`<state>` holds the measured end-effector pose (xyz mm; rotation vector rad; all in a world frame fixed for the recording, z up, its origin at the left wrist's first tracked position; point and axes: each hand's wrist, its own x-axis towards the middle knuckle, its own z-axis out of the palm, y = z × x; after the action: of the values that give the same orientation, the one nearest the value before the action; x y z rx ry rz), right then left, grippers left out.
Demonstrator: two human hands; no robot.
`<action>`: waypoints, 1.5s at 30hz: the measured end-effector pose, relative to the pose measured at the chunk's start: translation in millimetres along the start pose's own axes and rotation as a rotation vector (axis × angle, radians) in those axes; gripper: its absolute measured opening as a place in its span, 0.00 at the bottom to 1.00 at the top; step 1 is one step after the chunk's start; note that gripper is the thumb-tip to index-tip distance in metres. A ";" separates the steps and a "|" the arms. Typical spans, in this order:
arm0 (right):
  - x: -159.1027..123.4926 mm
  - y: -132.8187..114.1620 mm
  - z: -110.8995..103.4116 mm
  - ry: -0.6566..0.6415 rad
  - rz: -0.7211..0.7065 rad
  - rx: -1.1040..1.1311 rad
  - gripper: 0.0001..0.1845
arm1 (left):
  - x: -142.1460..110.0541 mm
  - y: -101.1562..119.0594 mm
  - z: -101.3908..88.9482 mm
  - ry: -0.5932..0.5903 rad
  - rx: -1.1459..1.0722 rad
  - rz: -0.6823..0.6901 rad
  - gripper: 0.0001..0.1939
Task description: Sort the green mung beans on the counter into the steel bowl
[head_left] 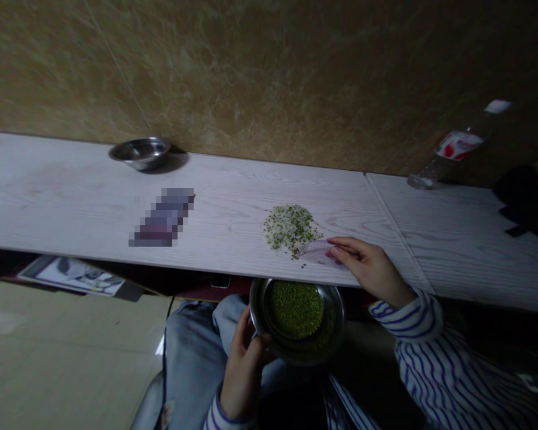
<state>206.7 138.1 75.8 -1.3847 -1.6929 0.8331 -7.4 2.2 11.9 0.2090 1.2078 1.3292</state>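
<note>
- The right hand (379,272) pinches a clear sheet (316,251) at its right part, thumb and fingers closed on it; the sheet slants over the worktop (233,185) near the front edge.
- The pile (291,226), green beans mixed with white grains, lies on the worktop to the left of the right hand's fingers and a little farther from the front edge. The fingers are apart from it; the sheet reaches between them, its far end at the pile's near right side.
- A few loose beans are strewn between the pile and the front edge.
- The left hand (246,367) grips the bowl (336,319) by its left side, thumb at the rim and fingers against the outer wall.
- That bowl is just off the front edge, over the person's lap, below the pile as seen; whether it touches the edge I cannot tell. Green beans (297,307) cover its bottom.
- A second bowl (150,160) stands by the rear edge, left of the pile.
- A bottle (458,145) stands near the rear edge, well right of the pile.
</note>
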 end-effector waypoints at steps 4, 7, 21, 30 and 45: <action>-0.6 -0.5 1.4 0.018 0.004 0.000 0.15 | -0.2 -0.1 0.2 0.009 -0.010 0.001 0.30; -0.1 -1.6 4.9 0.010 0.012 0.023 0.16 | -0.6 0.3 0.5 0.010 -0.007 0.000 0.30; -0.2 0.4 2.7 0.033 0.025 0.030 0.16 | -0.3 -0.7 0.6 0.036 -0.003 -0.003 0.32; -0.4 2.1 -1.8 0.045 0.025 -0.006 0.18 | -0.6 0.3 1.1 0.010 0.010 0.008 0.30; 1.7 -7.0 6.9 0.007 0.037 0.055 0.16 | -0.2 0.6 0.6 0.001 0.006 0.000 0.31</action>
<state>197.2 138.4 78.8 -1.3842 -1.6311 0.8877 -7.2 2.5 12.7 0.2131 1.2127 1.3254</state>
